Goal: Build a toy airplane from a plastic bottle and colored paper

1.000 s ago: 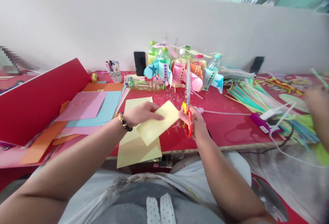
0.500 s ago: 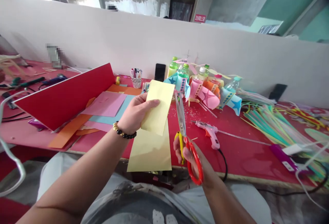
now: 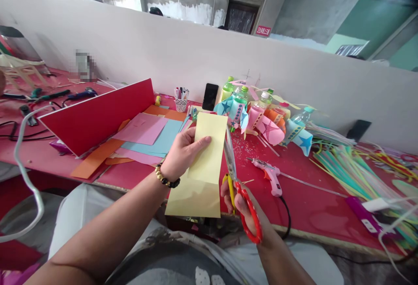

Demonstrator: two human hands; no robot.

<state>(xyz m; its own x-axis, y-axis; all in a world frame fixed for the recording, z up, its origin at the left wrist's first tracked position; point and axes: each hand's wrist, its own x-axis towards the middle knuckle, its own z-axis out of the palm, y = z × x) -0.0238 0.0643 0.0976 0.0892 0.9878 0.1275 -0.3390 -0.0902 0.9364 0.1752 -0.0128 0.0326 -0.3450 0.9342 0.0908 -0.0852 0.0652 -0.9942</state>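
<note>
My left hand (image 3: pixel 183 152) is closed on a pale yellow sheet of paper (image 3: pixel 209 158), thumb on top and fingers behind it. It is held upright above a second yellow sheet (image 3: pixel 194 200), which overhangs the table's front edge. Scissors (image 3: pixel 230 163) with a red handle loop and a yellow part sit in my right hand (image 3: pixel 246 206). Their blades point away from me at the held sheet's right edge; whether the paper is between them I cannot tell.
Pink and blue paper (image 3: pixel 142 128) lies left, beside a red board (image 3: pixel 101 117). Decorated bottles (image 3: pixel 266 119) stand at the back. A pink glue gun (image 3: pixel 268 176) rests to the right, near bundled coloured strips (image 3: pixel 346 167). Behind are a pen cup (image 3: pixel 181 104) and a phone (image 3: pixel 210 96).
The held yellow sheet has turned more upright and come against the scissor blades, where a gap showed before. The whole view has shifted slightly.
</note>
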